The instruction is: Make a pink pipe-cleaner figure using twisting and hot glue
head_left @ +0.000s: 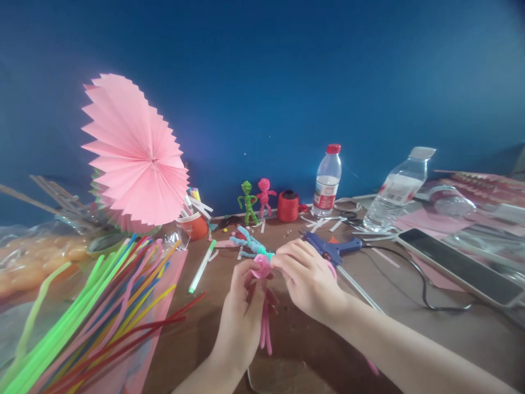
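L hand (241,312) is holding a pink coil (262,266) of pipe cleaner, grip closed on it w/ thumb & fingers. R hand (309,273) is pinching at the near end of a blue twisted piece (256,244), right where it's meeting the coil; fingertips are hiding the exact strand. Both pieces are hanging above the desk (197,334), approx. centre, w/ pink strands (266,331) dangling below L hand. Step in hand is prob. joining/winding pink onto blue. Next move is prob. calling for a steady L grip & a snug R-hand twist, w/o squashing the coil. Green figure (247,203) & pink figure (264,198) are standing at the back; glue gun (333,247) is lying just beyond R hand, pipe-cleaner bundle (88,323) sitting off to the L.
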Demonstrator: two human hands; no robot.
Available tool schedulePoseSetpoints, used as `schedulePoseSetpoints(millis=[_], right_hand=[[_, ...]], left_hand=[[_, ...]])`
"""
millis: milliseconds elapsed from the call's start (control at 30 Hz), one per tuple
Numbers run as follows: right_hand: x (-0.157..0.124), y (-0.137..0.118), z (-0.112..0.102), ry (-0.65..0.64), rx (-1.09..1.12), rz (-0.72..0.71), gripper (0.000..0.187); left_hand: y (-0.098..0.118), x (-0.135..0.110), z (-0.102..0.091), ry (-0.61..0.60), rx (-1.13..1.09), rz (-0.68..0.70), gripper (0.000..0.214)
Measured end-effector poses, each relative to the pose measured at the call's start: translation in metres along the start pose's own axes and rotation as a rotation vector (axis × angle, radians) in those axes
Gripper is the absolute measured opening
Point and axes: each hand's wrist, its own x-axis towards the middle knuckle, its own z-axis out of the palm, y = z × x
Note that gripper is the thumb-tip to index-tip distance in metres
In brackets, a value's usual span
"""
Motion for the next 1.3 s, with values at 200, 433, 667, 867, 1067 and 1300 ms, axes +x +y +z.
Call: schedulePoseSetpoints(millis=[200, 433, 667, 867, 1067, 1300], right_hand=[[0.001, 0.000, 0.001, 0.001, 0.005, 0.007, 0.021], [0.000, 0.002, 0.003, 0.016, 0.017, 0.000, 0.022], [-0.001, 0.002, 0.005, 0.023, 0.018, -0.010, 0.020], [-0.002, 0.001, 0.006, 0.019, 0.045, -0.003, 0.020], [0.000, -0.001, 0.004, 0.028, 0.089, -0.005, 0.020], [0.002, -0.003, 0.001, 0.060, 0.223, 0.042, 0.016]], left_hand=[[-0.003, 0.003, -0.001, -0.011, 0.004, -0.015, 0.012], [-0.004, 0.002, -0.003, -0.016, 0.034, -0.020, 0.010], [-0.003, 0.004, -0.002, -0.007, -0.004, -0.031, 0.015], [0.000, 0.003, -0.001, -0.013, -0.017, -0.046, 0.018], [0.002, 0.003, 0.000, 0.021, 0.012, -0.047, 0.016], [0.010, 0.005, 0.004, 0.038, -0.100, -0.071, 0.021]])
